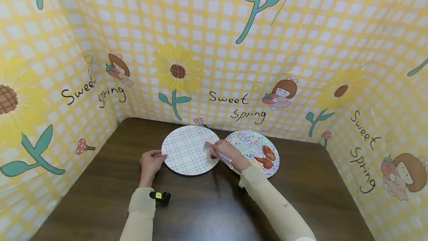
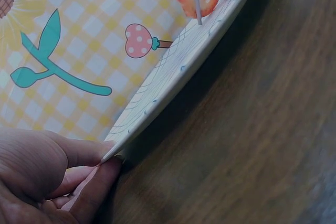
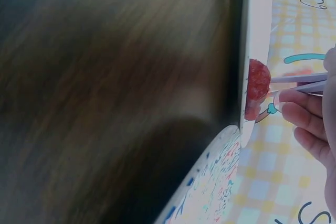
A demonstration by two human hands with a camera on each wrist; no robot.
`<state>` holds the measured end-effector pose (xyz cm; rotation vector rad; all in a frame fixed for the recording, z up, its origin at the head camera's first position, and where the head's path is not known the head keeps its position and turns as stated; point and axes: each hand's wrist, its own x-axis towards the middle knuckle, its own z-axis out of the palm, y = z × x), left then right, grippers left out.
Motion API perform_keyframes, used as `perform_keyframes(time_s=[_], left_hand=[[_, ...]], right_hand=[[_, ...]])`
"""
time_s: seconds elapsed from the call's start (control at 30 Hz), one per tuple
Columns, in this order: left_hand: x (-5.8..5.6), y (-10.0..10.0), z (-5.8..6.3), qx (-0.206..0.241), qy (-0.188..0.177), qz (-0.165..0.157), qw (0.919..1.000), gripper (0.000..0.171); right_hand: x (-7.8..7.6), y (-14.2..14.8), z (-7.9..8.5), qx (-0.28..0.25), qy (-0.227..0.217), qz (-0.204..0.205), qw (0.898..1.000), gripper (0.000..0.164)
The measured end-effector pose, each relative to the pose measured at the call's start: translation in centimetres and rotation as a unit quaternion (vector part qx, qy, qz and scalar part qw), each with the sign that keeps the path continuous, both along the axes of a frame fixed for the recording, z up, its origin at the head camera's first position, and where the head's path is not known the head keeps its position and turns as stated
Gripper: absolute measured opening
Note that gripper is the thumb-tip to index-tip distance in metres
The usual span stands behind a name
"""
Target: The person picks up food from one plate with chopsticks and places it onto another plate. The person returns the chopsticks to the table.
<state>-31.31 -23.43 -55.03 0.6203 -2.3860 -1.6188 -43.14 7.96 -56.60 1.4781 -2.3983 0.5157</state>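
My left hand (image 1: 152,163) pinches the near-left rim of a round white plate (image 1: 187,151) with crossing thin lines, thumb on top and fingers below, as the left wrist view shows. Over this plate's right side, my right hand (image 1: 227,151) holds a pair of pale chopsticks (image 3: 302,78). In the left wrist view, a chopstick tip overlaps a curved orange shrimp-like piece (image 2: 202,3) above the plate. A dark red, rounded food piece (image 3: 259,80) lies at the plate's right edge, below my right fingers; the hand partly hides it in the head view.
A speckled multicoloured plate (image 1: 245,138) stands close on the right, bearing a reddish drumstick-shaped piece (image 1: 265,162) and an orange-brown oblong piece (image 1: 268,152). Both plates are near the back edge of the brown table (image 1: 200,203). A yellow checked cloth (image 1: 214,66) encloses the back and sides.
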Motion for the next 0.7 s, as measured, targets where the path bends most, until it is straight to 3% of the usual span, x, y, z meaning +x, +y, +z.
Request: perform_keyframes(time_s=[0.07, 0.1, 0.23, 0.5, 0.7], left_hand=[[0.0, 0.0, 0.1, 0.001, -0.002, 0.002, 1.0000, 0.040], [0.0, 0.1, 0.1, 0.001, -0.003, 0.002, 1.0000, 0.039], [-0.2, 0.1, 0.1, -0.001, 0.001, 0.001, 1.0000, 0.039], [-0.2, 0.1, -0.1, 0.001, 0.010, -0.001, 1.0000, 0.039], [-0.2, 0.2, -0.2, 0.000, 0.014, -0.004, 0.9999, 0.039]], right_hand=[[1.7, -0.4, 2.0, -0.001, 0.023, -0.015, 1.000, 0.022], [3.0, -0.6, 3.8, -0.005, 0.056, -0.032, 0.998, 0.021], [5.2, -1.0, 6.6, 0.016, 0.050, -0.063, 0.997, 0.018], [5.9, -0.1, 7.3, 0.000, -0.044, -0.072, 0.996, 0.017], [6.5, 1.2, 8.4, -0.080, -0.087, -0.099, 0.988, 0.019]])
